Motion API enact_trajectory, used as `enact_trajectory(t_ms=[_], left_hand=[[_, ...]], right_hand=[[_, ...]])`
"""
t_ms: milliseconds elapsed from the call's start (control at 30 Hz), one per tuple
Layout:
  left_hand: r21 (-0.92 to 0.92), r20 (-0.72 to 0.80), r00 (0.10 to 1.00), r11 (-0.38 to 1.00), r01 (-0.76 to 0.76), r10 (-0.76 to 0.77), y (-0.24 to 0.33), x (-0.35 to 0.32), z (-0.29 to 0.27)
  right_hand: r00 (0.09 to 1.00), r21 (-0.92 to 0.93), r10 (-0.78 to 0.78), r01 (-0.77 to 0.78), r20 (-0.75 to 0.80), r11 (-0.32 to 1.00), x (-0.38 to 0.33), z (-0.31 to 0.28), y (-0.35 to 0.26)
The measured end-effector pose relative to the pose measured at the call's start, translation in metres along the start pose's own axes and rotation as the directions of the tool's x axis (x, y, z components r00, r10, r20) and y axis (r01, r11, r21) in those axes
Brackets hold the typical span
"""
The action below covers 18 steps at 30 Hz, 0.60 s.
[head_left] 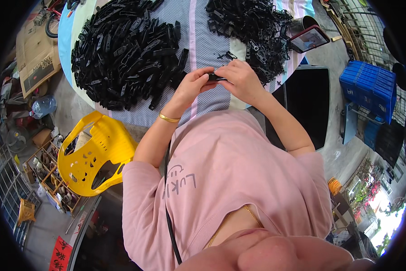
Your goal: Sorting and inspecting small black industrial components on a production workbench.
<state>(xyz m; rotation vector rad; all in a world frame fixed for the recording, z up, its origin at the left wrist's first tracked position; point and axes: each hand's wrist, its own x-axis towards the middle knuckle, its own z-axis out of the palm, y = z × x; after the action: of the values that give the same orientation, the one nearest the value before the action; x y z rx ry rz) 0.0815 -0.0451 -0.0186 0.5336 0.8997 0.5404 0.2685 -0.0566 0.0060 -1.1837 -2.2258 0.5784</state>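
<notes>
Both my hands meet over the near part of the round table, fingers closed around a small black plastic part (215, 77). My left hand (195, 86) grips its left end between thumb and fingers. From the other side, my right hand (241, 80) pinches its right end, hiding much of it. A large heap of long black plastic pieces (121, 56) lies left of my hands. Beyond my right hand spreads a second heap of smaller, open-framed black pieces (262, 38). A few loose bits lie just past my fingers.
A striped, dotted cloth (203, 27) covers the table. At its right edge a phone (309, 39) leans against a metal cylinder (304, 23). A yellow plastic chair (94, 153) stands at left; blue crates (368, 88) are stacked at right. A black cable (167, 198) runs down my shirt.
</notes>
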Motion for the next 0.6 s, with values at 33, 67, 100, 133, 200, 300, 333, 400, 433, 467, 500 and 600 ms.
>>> enact_trajectory(t_ms=[33,67,100,133,200,300,333,400,433,467,500,600], left_hand=[[0.024,0.006,1.000,1.000,-0.006,0.006,0.001,-0.001,0.000],[0.049,0.012,1.000,0.999,-0.011,0.011,0.001,-0.002,0.000],[0.051,0.015,1.000,0.999,-0.010,0.009,0.001,-0.002,0.001],[0.096,0.006,1.000,0.995,-0.021,0.020,0.000,-0.003,0.001],[0.143,0.003,1.000,0.989,-0.031,0.031,-0.001,-0.003,0.001],[0.225,-0.004,0.998,0.973,-0.053,0.055,-0.001,-0.004,0.000],[0.195,0.003,0.997,0.978,-0.078,0.079,-0.001,-0.005,0.001],[0.166,0.013,0.995,0.981,-0.103,0.102,-0.001,-0.005,0.000],[0.155,0.008,0.995,0.983,-0.103,0.103,-0.004,-0.004,-0.002],[0.144,0.002,0.995,0.984,-0.103,0.104,-0.005,-0.003,-0.004],[0.146,0.006,0.995,0.984,-0.101,0.102,-0.006,-0.005,-0.004],[0.078,0.040,0.987,0.984,-0.160,0.157,-0.006,-0.009,-0.004]], right_hand=[[1.000,0.000,0.002,-0.002,-0.001,1.000,-0.001,0.001,-0.001],[1.000,-0.007,0.007,-0.007,-0.007,1.000,-0.002,0.002,-0.003],[1.000,-0.016,0.012,-0.012,-0.015,1.000,-0.003,0.004,-0.004],[1.000,-0.018,0.015,-0.015,-0.017,1.000,-0.004,0.006,-0.004],[0.998,-0.007,0.042,-0.043,-0.035,0.999,-0.005,0.011,-0.004],[0.997,-0.069,0.013,-0.018,-0.073,0.997,-0.005,0.010,-0.014],[0.997,-0.071,0.017,-0.022,-0.076,0.997,-0.005,0.012,-0.014],[0.987,-0.010,0.032,-0.034,-0.156,0.999,-0.009,0.021,-0.010],[0.987,-0.013,0.033,-0.036,-0.158,0.999,-0.012,0.024,-0.009],[0.985,0.077,0.095,-0.084,-0.146,0.993,-0.014,0.027,-0.007],[0.979,0.169,0.156,-0.134,-0.129,0.977,-0.016,0.029,-0.006],[0.758,0.806,0.558,-0.540,0.338,0.244,-0.021,0.028,-0.004]])
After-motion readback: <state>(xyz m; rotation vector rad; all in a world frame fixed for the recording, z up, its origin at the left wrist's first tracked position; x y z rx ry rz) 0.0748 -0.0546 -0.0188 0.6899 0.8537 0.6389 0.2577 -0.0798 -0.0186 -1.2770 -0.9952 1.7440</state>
